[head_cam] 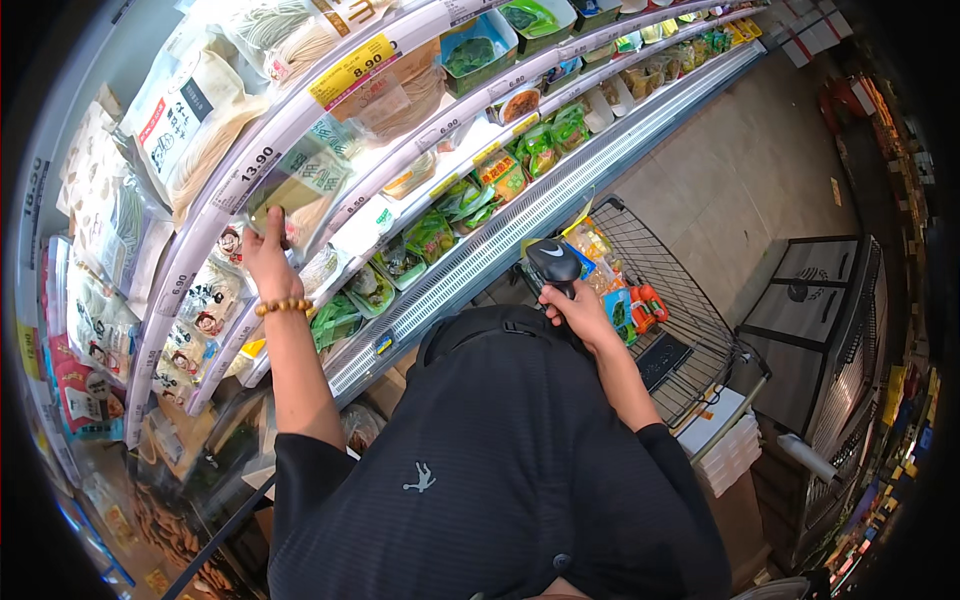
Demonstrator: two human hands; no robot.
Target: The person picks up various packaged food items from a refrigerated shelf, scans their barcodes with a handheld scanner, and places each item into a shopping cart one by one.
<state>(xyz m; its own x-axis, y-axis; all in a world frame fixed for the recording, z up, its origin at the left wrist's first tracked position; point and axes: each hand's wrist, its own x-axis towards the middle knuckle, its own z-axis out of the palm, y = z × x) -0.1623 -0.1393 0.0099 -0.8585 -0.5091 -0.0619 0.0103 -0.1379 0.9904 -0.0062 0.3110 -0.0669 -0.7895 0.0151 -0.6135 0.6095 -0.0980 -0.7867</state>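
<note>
On the left, my left hand [271, 253], with a beaded bracelet at the wrist, reaches into a lit, chilled shelf. Its thumb and fingers are on a clear plastic food packet [300, 196] with green print; whether the packet is lifted off the shelf I cannot tell. Close to that hand are bags of white noodles [214, 296]. My right hand [576, 306] is closed around the handle of a black handheld barcode scanner [553, 261], held over the near end of a wire shopping cart [675, 315]. Inside the cart lie packaged foods [596, 251] and a red-orange packaged item [646, 307].
Price rails [251, 169] curve along the tiered shelves. Packed greens [427, 236] fill the lowest tier, above a vented metal edge [465, 247]. White stacked trays [727, 442] stand by the cart handle, and a dark cabinet [802, 281] is at the right. Tiled floor [720, 180] lies beyond the cart.
</note>
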